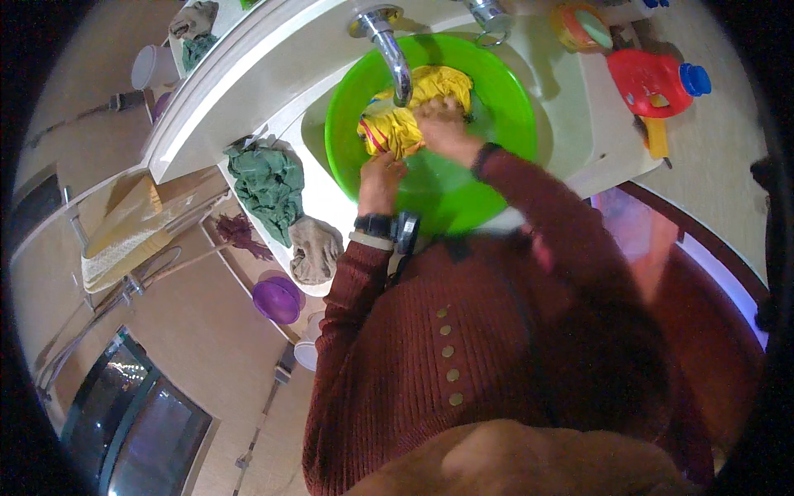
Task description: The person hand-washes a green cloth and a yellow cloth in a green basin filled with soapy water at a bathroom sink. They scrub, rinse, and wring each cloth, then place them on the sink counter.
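Observation:
A bright green basin (pixel 341 136) stands in the white sink with water in it. Bunched up inside lies a wet yellow cloth (pixel 392 131) with red and dark blue marks. My left hand (pixel 383 180), a dark watch on its wrist, pinches the cloth's near edge at the basin's near left. Pressed onto the cloth's right part is my right hand (pixel 444 128), slightly blurred, its fingers curled into the fabric. Part of the cloth is hidden by this hand and by the chrome faucet (pixel 394 62) overhead.
A crumpled green cloth (pixel 269 186) and a grey-beige cloth (pixel 314 250) lie on the counter at left. On the right side sit a red jug with a blue cap (pixel 653 85), a yellow-handled tool (pixel 656 136) and an orange container (pixel 573 29). A purple bowl (pixel 278 300) is lower left.

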`<state>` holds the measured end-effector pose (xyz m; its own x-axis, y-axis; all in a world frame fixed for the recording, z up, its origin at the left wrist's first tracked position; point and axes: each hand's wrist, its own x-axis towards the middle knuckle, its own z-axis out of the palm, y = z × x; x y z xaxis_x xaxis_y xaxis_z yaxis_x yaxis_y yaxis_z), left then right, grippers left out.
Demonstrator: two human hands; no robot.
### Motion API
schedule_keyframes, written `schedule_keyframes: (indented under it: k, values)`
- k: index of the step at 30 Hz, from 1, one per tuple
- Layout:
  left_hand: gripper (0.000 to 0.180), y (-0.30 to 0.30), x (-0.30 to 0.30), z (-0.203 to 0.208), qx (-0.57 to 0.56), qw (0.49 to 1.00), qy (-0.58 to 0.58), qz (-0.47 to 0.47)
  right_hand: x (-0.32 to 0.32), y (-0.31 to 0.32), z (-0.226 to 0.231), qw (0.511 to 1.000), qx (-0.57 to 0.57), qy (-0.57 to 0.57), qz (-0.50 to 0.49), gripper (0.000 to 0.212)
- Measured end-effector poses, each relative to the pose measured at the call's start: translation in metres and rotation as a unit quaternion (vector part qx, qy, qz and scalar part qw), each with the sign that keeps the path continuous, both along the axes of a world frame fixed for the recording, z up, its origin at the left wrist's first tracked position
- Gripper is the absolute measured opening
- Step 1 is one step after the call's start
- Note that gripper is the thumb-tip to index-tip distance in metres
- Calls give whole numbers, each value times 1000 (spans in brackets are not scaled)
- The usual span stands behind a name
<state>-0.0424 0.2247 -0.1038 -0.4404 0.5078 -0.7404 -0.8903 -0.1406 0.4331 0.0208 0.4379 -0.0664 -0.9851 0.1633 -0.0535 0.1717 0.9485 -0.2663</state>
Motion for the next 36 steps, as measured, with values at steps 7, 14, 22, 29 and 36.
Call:
schedule_keyframes:
  k: [7,14,22,29,36]
  values:
    - [31,-13,3,-9,-118,963,166,-176,11,6,25,892,-292,319,136,37]
    - [42,43,7,79,35,999,-40,10,14,0,103,380,-912,-19,-155,46]
    - [55,22,-22,124,-5,988,153,33,12,40,79,596,-778,-18,-197,39]
    - [91,14,-11,109,-99,979,168,-55,-6,42,5,940,-164,62,-293,50]
    - [52,6,5,26,-181,969,140,-93,-24,-35,3,839,-526,52,-129,27]
